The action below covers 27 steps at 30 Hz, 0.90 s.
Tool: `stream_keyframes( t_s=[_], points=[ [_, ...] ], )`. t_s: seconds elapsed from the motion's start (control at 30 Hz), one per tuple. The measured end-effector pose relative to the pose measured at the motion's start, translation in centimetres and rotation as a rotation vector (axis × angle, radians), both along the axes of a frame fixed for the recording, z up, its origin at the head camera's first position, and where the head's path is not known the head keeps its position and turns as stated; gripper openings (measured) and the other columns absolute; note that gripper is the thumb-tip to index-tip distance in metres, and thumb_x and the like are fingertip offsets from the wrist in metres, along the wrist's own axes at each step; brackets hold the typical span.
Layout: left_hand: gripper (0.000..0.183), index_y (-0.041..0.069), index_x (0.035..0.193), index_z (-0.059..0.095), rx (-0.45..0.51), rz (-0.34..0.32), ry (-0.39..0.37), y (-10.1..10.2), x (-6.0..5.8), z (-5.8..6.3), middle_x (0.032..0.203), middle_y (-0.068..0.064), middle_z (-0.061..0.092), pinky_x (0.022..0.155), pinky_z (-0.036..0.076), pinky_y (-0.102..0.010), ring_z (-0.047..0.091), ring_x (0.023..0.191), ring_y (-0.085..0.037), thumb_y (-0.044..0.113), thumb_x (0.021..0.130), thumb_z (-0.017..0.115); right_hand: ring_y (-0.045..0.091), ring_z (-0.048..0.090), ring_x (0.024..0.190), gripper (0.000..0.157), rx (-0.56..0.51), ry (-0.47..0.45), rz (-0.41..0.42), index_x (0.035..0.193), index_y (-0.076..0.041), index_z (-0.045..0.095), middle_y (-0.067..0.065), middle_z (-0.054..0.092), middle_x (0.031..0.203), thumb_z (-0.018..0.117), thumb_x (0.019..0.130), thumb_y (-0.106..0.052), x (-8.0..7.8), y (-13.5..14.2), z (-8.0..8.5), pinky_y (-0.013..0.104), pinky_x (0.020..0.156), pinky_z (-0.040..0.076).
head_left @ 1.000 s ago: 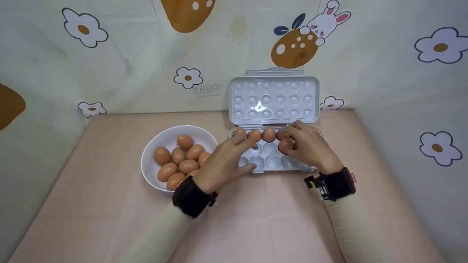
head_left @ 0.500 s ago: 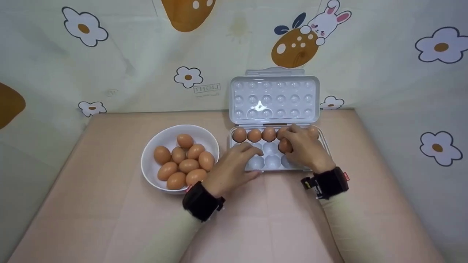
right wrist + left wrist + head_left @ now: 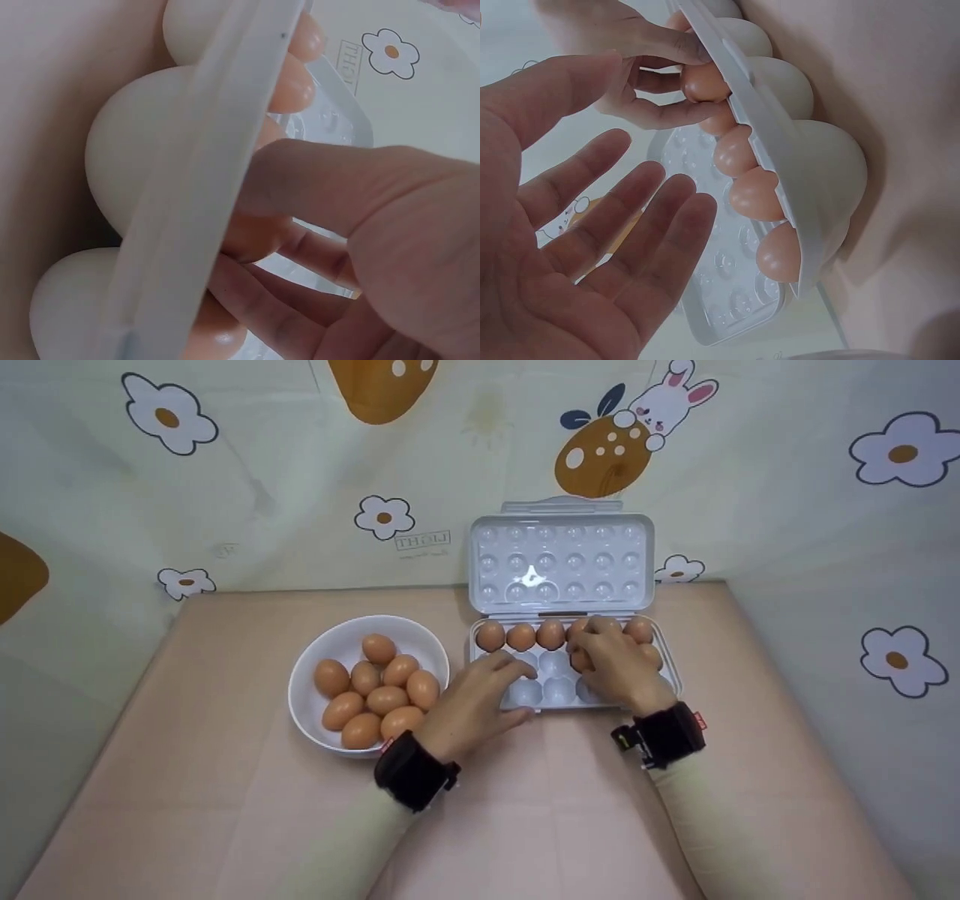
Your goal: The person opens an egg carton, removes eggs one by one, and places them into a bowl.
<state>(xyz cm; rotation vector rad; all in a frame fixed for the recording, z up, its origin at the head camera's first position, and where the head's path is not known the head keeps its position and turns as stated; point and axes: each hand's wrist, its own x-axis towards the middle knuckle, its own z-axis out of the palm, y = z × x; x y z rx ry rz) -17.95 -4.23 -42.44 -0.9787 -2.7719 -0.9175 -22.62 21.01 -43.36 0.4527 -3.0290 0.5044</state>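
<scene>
My right hand [image 3: 619,664] pinches a brown egg [image 3: 259,236] between thumb and fingers. That egg sits low in the middle row of a white plastic egg box [image 3: 679,682], seen from the side in both wrist views. Behind it, a back row of brown eggs [image 3: 521,637] fills the hollows, partly covered by my fingers. Another egg [image 3: 651,657] shows in the middle row at the right, beside the hand. My left hand [image 3: 472,701] hovers over the box's left front part, fingers spread and holding nothing, as the left wrist view shows.
A white bowl [image 3: 300,720] with several brown eggs [image 3: 387,701] stands left of the box, close to my left hand. The box's dimpled lid [image 3: 561,562] stands raised at the back, against the patterned cloth [image 3: 285,472]. A pinkish cloth covers the table [image 3: 510,825].
My left hand has moved right, from the bowl's edge toward the box. My right hand, with the egg, has shifted slightly left and down, uncovering eggs at the box's right end.
</scene>
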Motion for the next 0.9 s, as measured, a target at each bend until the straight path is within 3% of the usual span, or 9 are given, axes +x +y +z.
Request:
stream_keyframes(
  t_s=[0.07, 0.23, 0.37, 0.47, 0.63, 0.9],
  points=[
    [0.042, 0.016, 0.129, 0.070, 0.007, -0.005, 0.009, 0.0, 0.0, 0.0, 0.127, -0.003, 0.066, 0.100, 0.056, -0.038, 0.063, 0.114, -0.021, 0.024, 0.091, 0.087, 0.031, 0.051, 0.113, 0.031, -0.012, 0.013, 0.010, 0.104, -0.013, 0.073, 0.010, 0.056, 0.115, 0.075, 0.080, 0.008, -0.1, 0.1, -0.1, 0.048, 0.091, 0.049],
    [0.040, 0.014, 0.125, 0.071, 0.032, -0.017, 0.064, -0.1, -0.3, 0.0, 0.123, -0.005, 0.068, 0.097, 0.056, -0.039, 0.065, 0.111, -0.023, 0.021, 0.090, 0.087, 0.029, 0.052, 0.106, 0.021, -0.018, 0.032, 0.027, 0.094, -0.014, 0.069, 0.007, 0.057, 0.101, 0.071, 0.087, 0.005, -0.3, 0.2, -0.1, 0.044, 0.082, 0.047],
    [0.039, 0.013, 0.125, 0.071, 0.052, -0.008, 0.072, -0.2, -0.4, 0.0, 0.122, -0.006, 0.068, 0.095, 0.056, -0.038, 0.065, 0.110, -0.023, 0.020, 0.090, 0.087, 0.027, 0.054, 0.101, 0.020, -0.031, 0.041, 0.006, 0.102, -0.016, 0.073, 0.004, 0.059, 0.102, 0.073, 0.089, 0.000, -0.2, 0.3, 0.4, 0.042, 0.072, 0.046],
    [0.040, 0.013, 0.126, 0.070, 0.070, 0.004, 0.075, -0.2, -0.6, 0.1, 0.121, -0.006, 0.068, 0.095, 0.057, -0.037, 0.065, 0.109, -0.023, 0.019, 0.091, 0.087, 0.027, 0.057, 0.094, 0.023, -0.076, 0.087, 0.036, 0.108, -0.013, 0.075, 0.005, 0.062, 0.101, 0.074, 0.088, -0.001, -0.1, 0.4, 0.9, 0.041, 0.069, 0.048],
    [0.044, 0.013, 0.131, 0.068, 0.114, 0.031, 0.113, -0.4, -0.8, 0.1, 0.121, -0.003, 0.067, 0.094, 0.057, -0.035, 0.065, 0.107, -0.021, 0.018, 0.091, 0.086, 0.027, 0.062, 0.091, 0.026, -0.170, 0.192, 0.107, 0.110, -0.007, 0.076, 0.009, 0.067, 0.100, 0.081, 0.085, -0.003, 0.5, 0.3, 1.9, 0.041, 0.081, 0.048],
    [0.056, 0.012, 0.138, 0.064, 0.214, 0.044, 0.191, -0.5, -1.3, 0.1, 0.120, -0.002, 0.061, 0.093, 0.057, -0.025, 0.067, 0.107, -0.017, 0.011, 0.087, 0.088, 0.022, 0.072, 0.095, 0.037, -0.308, 0.155, 0.091, 0.118, -0.011, 0.074, 0.006, 0.075, 0.112, 0.090, 0.085, -0.015, 1.7, -1.1, 3.6, 0.044, 0.090, 0.053]
  ],
)
